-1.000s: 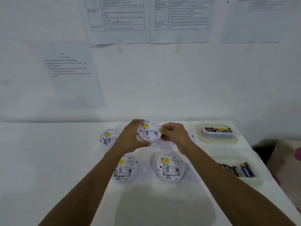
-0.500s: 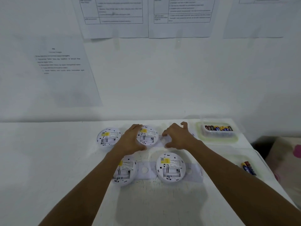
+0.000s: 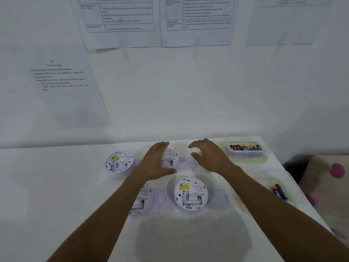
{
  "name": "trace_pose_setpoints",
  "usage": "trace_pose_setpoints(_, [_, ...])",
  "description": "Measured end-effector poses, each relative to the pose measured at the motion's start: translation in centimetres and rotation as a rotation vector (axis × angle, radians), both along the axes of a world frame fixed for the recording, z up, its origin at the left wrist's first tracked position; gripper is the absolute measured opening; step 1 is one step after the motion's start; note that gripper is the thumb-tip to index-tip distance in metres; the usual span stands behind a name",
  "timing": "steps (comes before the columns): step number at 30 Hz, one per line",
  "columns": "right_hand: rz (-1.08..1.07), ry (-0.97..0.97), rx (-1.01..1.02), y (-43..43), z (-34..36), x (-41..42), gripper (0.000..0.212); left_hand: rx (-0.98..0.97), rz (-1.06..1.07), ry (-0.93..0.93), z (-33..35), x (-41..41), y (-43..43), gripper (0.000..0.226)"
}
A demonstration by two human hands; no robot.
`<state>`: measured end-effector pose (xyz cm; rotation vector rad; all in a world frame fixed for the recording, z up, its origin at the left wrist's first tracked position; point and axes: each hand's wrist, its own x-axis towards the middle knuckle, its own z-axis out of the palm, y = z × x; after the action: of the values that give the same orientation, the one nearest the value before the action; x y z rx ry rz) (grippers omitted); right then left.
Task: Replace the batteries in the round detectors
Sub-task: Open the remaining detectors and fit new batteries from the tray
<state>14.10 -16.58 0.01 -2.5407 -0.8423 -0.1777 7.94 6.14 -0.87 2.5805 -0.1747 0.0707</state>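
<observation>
The left hand (image 3: 156, 163) is held flat, fingers straight, with nothing grasped. It is spread over the near-left part of the back-centre detector (image 3: 171, 157); whether it is touched cannot be told. The right hand (image 3: 209, 156) is likewise released, its fingers loosely bent and spread, and is held above a flat white plate (image 3: 186, 164) that lies just beside that detector.

Three more round detectors are laid on the white table (image 3: 56, 186). The back-left detector (image 3: 119, 163) is set apart to the left. The front-left detector (image 3: 142, 201) is partly hidden by the left forearm. The front-right detector (image 3: 191, 194) is seen whole. All four are turned back-up, so that yellow labels and battery bays are shown.

At the back right corner a clear tub (image 3: 245, 154) is placed, filled with a row of batteries (image 3: 245, 147). Two loose batteries (image 3: 279, 191) are seen near the right edge. Printed sheets (image 3: 120, 16) are taped to the wall behind.
</observation>
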Motion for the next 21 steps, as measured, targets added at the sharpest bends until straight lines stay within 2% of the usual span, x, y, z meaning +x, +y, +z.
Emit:
trace_pose_setpoints(3, [-0.064,-0.049,0.077,-2.4,1.4,-0.3,0.025,0.013,-0.056,-0.05,0.2,1.0,-2.7,0.09])
trace_pose_setpoints(7, [-0.087,0.013,0.17,-6.5,1.9,-1.0,0.02,0.016,-0.152,-0.046,-0.3,2.2,-7.1,0.08])
trace_pose_setpoints(14, [-0.157,0.156,0.101,-11.3,0.8,-1.9,0.025,0.067,-0.192,0.121,-0.7,4.7,-12.2,0.092])
trace_pose_setpoints(16, [-0.159,0.175,0.108,-11.9,0.6,-2.1,0.025,0.025,-0.184,0.115,-0.8,5.1,-12.7,0.089])
trace_pose_setpoints(19, [-0.167,0.177,0.134,-12.1,0.6,-2.2,0.024,-0.096,-0.128,0.029,-1.0,5.1,-12.7,0.07])
trace_pose_setpoints(21, [-0.163,0.162,0.167,-11.6,0.8,-2.2,0.023,-0.305,-0.006,0.017,-0.7,4.7,-12.6,0.051])
